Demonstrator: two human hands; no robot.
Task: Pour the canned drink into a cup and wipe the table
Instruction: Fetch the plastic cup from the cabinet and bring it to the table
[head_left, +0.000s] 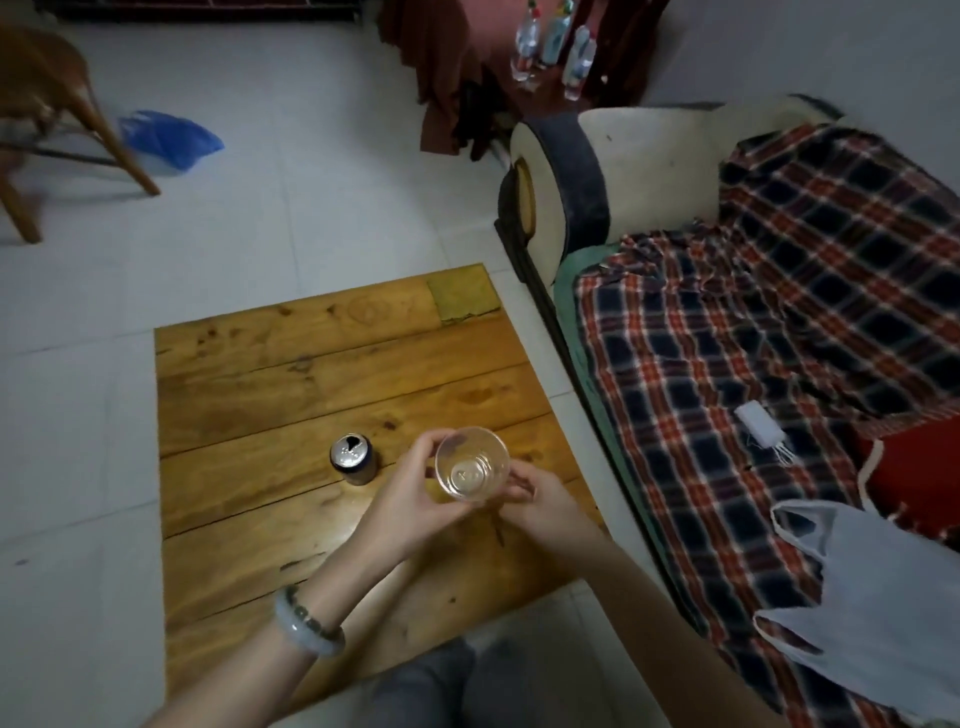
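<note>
A clear plastic cup is held upright above the low wooden table, and it looks empty. My left hand grips its left side with curled fingers and thumb. From the right, my right hand holds the cup's lower part. An opened dark blue drink can stands on the table just left of my left hand, apart from it.
A sofa with a plaid blanket runs along the table's right edge. On it lie a white plastic bag and a small white charger. A wooden chair and a blue bag are at the far left.
</note>
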